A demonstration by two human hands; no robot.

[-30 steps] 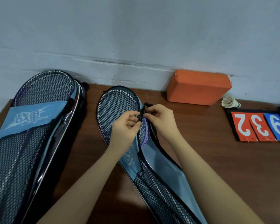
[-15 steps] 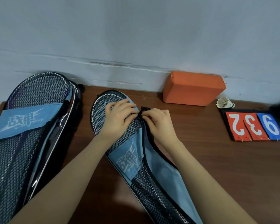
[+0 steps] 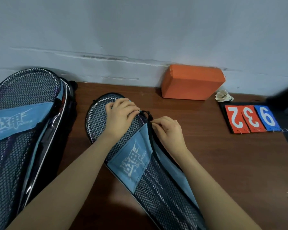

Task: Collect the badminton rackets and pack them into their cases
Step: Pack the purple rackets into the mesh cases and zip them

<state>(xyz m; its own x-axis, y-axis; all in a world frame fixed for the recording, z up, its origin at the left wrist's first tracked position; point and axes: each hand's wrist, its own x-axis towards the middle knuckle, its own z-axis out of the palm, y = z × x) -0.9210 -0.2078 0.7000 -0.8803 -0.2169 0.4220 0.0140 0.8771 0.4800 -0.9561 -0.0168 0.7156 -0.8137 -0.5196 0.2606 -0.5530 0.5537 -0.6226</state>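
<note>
A black mesh racket case with a light blue logo band [image 3: 133, 161] lies slanted across the middle of the brown table [image 3: 231, 163]. A racket's purple frame shows through the mesh at the case's head. My left hand [image 3: 121, 117] lies on that mesh head, fingers curved over its right rim. My right hand [image 3: 167, 130] pinches the black zipper edge just below the zipper pull [image 3: 147, 114]. A second, larger case [image 3: 23, 130] of the same mesh and blue lies at the left with a racket inside.
An orange block [image 3: 192, 83] stands against the grey wall behind the case. A white shuttlecock [image 3: 224, 97] lies to its right. A scoreboard with red and blue number cards [image 3: 251, 120] is at the right, with a dark object [image 3: 284, 100] behind it.
My left hand moved from pinching at the zipper up onto the mesh head of the case. My right hand slid a little down the zipper edge. The view shifted slightly.
</note>
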